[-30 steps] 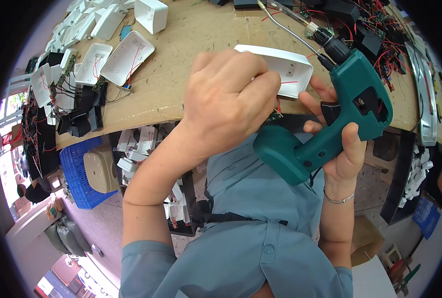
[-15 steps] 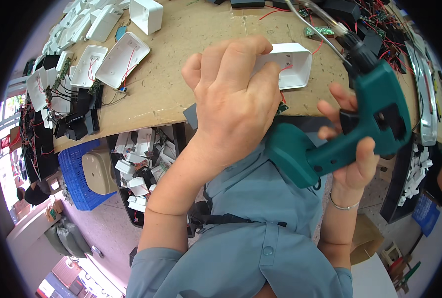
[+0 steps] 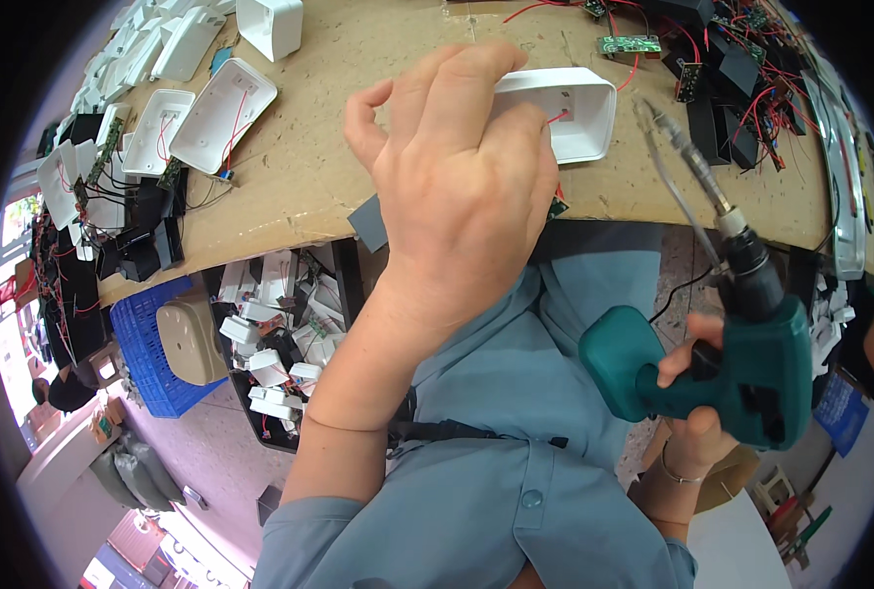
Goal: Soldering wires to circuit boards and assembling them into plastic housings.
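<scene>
Head view is showing a brown bench (image 3: 358,147) strewn with white casings (image 3: 223,115), wires and small boards. Left hand (image 3: 466,187) is gripping a white box (image 3: 570,113) near the bench's front edge. Right hand (image 3: 697,393) is clutching a green drill (image 3: 741,363) beyond that edge, over what is probably a cluttered floor.

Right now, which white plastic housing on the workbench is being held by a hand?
The white plastic housing at the bench's front edge, under the left hand; the others lie untouched far left.
</scene>
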`<state>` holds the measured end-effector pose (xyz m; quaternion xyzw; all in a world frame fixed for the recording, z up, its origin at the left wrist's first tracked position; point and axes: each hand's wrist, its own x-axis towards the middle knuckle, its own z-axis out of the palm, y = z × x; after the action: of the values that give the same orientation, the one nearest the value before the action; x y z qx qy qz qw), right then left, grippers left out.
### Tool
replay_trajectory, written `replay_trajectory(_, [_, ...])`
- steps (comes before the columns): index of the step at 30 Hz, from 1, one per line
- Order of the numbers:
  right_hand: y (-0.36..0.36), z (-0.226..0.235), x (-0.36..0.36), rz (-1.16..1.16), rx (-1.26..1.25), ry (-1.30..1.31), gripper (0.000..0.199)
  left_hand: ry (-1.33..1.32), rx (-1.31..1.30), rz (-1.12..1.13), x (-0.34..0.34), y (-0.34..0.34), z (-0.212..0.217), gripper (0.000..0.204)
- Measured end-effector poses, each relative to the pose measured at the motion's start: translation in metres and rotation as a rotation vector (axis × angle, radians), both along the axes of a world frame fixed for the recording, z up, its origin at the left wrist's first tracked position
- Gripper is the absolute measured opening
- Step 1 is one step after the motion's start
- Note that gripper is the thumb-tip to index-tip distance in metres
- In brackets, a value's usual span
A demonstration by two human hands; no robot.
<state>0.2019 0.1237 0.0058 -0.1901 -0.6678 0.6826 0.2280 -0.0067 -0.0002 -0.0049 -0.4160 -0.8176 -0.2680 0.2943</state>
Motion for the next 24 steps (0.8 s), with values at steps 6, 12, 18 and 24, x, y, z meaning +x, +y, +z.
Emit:
replay_trajectory(6, [-0.014,0.000,-0.002,-0.084,0.076,-0.170,0.077,0.076,-0.038,0.022,0.003,-0.002,0.008,0.008])
replay_trajectory(12, [-0.014,-0.003,-0.005,-0.064,0.086,-0.132,0.068,0.088,-0.013,0.014,0.002,0.002,0.007,0.008])
replay_trajectory(18, [-0.016,-0.003,-0.010,-0.032,0.072,-0.119,0.064,0.095,-0.022,0.005,0.000,-0.001,0.005,0.009])
replay_trajectory(24, [-0.015,0.001,-0.013,-0.009,0.079,-0.162,0.062,0.116,-0.027,0.005,0.000,-0.002,0.006,0.008])
